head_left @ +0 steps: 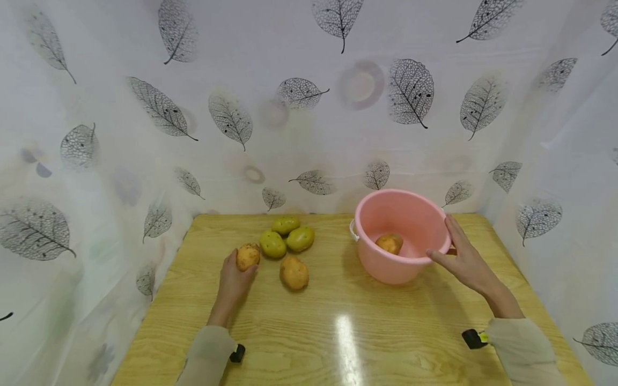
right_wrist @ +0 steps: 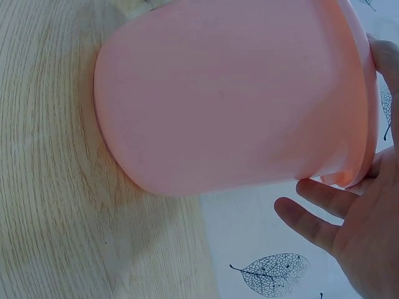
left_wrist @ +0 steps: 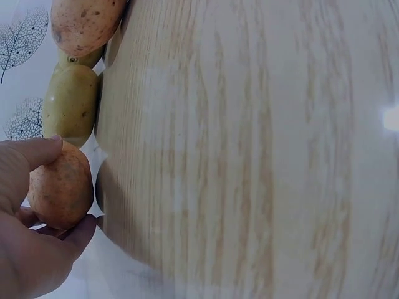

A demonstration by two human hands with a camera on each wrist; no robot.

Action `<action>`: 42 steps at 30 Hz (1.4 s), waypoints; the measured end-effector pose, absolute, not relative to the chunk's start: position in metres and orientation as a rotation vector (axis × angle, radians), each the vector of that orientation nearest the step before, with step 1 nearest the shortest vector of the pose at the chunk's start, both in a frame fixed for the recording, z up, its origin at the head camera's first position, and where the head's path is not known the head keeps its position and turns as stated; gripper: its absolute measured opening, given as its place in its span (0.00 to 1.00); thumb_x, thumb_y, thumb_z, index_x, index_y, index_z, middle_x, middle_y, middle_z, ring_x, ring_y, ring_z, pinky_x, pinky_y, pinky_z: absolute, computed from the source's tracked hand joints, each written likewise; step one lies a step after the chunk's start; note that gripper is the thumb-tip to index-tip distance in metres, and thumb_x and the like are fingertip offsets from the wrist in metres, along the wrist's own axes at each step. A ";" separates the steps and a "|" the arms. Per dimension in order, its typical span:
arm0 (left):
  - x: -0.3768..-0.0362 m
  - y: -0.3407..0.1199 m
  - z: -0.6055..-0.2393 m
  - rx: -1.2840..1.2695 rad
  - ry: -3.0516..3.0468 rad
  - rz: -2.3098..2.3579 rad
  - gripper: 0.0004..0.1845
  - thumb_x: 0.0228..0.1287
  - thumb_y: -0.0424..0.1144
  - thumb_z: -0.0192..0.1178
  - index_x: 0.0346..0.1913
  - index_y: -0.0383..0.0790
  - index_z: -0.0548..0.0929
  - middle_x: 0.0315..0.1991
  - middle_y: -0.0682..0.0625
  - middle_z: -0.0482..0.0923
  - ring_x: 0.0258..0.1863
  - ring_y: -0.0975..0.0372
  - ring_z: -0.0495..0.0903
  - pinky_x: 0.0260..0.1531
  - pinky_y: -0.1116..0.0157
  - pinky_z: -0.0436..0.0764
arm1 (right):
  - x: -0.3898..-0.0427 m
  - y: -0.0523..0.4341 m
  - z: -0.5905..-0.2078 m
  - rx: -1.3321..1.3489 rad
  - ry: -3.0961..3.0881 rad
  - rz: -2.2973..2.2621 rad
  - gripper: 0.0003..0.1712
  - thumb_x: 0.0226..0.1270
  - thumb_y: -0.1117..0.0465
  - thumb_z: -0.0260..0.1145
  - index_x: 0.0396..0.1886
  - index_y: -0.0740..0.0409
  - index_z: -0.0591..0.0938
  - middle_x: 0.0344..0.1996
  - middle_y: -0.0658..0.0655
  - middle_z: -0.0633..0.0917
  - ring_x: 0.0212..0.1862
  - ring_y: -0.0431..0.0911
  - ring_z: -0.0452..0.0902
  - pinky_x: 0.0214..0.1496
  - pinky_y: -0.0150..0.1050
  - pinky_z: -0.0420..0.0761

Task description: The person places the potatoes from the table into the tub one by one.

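Note:
My left hand [head_left: 234, 280] grips a rough brown potato [head_left: 248, 257] between thumb and fingers, at the left of the table. In the left wrist view, the same potato [left_wrist: 61, 187] sits between the thumb above and fingers below. A second brown potato [head_left: 294, 273] lies to its right. On the right stands a pink bucket [head_left: 393, 268] with one potato [head_left: 389, 244] inside. My right hand [head_left: 465, 262] holds the bucket's right rim, thumb at the near side and fingers around the far side. The right wrist view shows the hand [right_wrist: 368, 218] at the rim of the bucket [right_wrist: 224, 106].
Three smooth yellow-green oval pieces [head_left: 300, 238] lie together behind the brown potatoes. The bucket's white handle joint [head_left: 354, 230] shows on its left side. A leaf-printed white sheet [head_left: 289, 161] hangs behind and beside the wooden table [head_left: 289, 332].

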State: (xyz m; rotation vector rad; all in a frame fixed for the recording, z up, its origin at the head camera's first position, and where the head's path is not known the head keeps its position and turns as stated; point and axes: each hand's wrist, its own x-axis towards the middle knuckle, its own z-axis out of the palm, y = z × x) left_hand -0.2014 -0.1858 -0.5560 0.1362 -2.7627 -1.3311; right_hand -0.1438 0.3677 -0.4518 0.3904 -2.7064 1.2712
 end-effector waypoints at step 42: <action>-0.200 -0.201 -0.454 0.111 -2.819 -1.320 0.47 0.73 0.51 0.63 0.80 0.26 0.53 0.75 0.26 0.58 0.71 0.37 0.64 0.67 0.39 0.69 | -0.144 0.368 -0.452 0.402 -2.707 1.280 0.57 0.72 0.62 0.69 0.85 0.58 0.39 0.82 0.66 0.41 0.62 0.67 0.71 0.51 0.16 0.71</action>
